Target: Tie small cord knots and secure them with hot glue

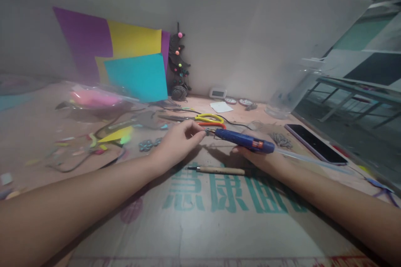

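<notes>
My right hand [255,156] grips a blue glue gun [242,139] with an orange trigger, its nozzle pointing left. A clear glue stick sticks out of the gun's back toward the right. My left hand [178,142] is closed in a pinch right at the nozzle tip, holding something too small to make out. Both hands hover over a cardboard sheet [200,217] with green printed characters. A wooden-handled awl [219,170] lies on the cardboard just below the hands.
Yellow and orange scissors [209,119] lie behind the hands. A phone [315,144] rests at the right. Coloured paper sheets [134,71] lean on the back wall beside a dark decorated twig ornament [178,66]. Scraps and cords litter the left side.
</notes>
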A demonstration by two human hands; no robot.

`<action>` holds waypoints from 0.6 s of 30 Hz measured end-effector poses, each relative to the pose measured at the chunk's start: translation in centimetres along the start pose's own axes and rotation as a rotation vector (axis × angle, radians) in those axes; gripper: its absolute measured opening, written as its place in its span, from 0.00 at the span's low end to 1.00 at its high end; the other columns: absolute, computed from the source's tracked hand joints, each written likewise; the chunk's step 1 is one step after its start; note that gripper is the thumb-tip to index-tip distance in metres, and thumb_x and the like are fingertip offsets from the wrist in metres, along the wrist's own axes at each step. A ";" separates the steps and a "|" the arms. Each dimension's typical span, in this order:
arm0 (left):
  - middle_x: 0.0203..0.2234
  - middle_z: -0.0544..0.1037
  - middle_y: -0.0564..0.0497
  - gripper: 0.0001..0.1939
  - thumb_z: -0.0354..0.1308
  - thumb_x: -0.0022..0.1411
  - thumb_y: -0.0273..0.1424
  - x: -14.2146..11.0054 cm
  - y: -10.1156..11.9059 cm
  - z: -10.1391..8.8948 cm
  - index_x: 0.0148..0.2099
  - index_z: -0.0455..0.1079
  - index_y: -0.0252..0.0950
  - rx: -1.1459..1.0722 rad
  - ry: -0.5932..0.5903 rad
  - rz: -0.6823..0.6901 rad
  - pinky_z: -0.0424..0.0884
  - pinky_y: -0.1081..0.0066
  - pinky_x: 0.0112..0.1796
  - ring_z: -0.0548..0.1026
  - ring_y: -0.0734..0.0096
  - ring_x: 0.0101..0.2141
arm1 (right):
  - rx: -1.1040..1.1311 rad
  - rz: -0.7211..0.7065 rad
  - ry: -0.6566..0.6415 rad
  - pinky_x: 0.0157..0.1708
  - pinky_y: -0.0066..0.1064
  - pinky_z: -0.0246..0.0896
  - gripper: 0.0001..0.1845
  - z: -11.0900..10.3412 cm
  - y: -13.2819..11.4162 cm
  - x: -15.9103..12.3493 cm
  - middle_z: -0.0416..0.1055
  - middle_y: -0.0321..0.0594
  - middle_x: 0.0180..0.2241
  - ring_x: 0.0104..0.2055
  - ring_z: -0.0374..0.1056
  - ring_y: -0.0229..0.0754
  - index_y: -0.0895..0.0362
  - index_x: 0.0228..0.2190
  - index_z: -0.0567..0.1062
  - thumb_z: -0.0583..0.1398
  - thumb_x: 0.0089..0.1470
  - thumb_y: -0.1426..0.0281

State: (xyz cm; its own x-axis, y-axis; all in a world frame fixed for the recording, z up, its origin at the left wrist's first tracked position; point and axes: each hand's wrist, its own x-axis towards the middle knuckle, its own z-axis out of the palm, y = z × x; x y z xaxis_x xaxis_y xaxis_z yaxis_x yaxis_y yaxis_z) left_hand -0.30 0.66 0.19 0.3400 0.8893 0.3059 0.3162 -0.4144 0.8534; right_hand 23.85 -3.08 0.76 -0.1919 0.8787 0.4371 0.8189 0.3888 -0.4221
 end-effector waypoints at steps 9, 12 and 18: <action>0.30 0.76 0.52 0.08 0.56 0.61 0.36 0.0 0.1 -0.1 0.34 0.69 0.36 -0.008 -0.014 -0.010 0.66 0.70 0.35 0.72 0.69 0.32 | 0.018 0.032 -0.007 0.24 0.32 0.60 0.10 0.1 0.2 -0.2 0.68 0.34 0.21 0.23 0.66 0.40 0.52 0.23 0.70 0.64 0.48 0.62; 0.30 0.76 0.52 0.08 0.56 0.61 0.36 0.0 0.1 0.0 0.34 0.69 0.36 -0.001 -0.009 -0.004 0.65 0.70 0.35 0.72 0.69 0.32 | 0.023 0.028 0.000 0.24 0.32 0.60 0.10 0.2 0.4 -0.2 0.68 0.34 0.21 0.24 0.66 0.40 0.52 0.23 0.70 0.64 0.48 0.61; 0.30 0.75 0.53 0.08 0.56 0.61 0.36 0.0 0.0 0.0 0.35 0.69 0.36 -0.008 -0.007 -0.004 0.65 0.70 0.35 0.72 0.69 0.32 | 0.022 -0.011 0.005 0.24 0.30 0.59 0.11 0.2 0.6 -0.1 0.69 0.33 0.22 0.24 0.65 0.39 0.53 0.23 0.69 0.64 0.49 0.63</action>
State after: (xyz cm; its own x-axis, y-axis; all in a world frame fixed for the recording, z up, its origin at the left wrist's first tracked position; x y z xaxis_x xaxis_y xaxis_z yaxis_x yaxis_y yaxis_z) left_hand -0.27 0.69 0.14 0.3454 0.8894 0.2994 0.3107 -0.4094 0.8578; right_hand 24.27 -2.94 0.33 -0.1978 0.8728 0.4461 0.8048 0.4044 -0.4344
